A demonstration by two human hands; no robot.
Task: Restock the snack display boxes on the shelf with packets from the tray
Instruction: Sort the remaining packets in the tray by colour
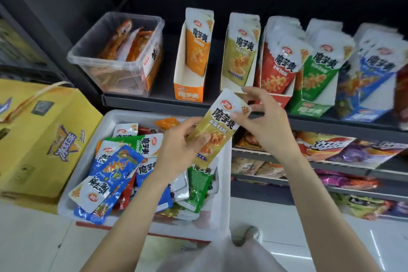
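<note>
Left hand (178,150) grips olive packet (217,127) base | right hand (262,121) pinches top

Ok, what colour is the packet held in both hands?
Olive-gold with a white top, seen in the head view: the packet held between left hand and right hand.

Glossy packet (217,126) (clear plastic tub (106,59))

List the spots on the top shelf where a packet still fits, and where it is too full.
Free: the front of the orange box, behind its low front wall, and some room in the olive box. Crowded: the red box, green box and blue box.
</note>
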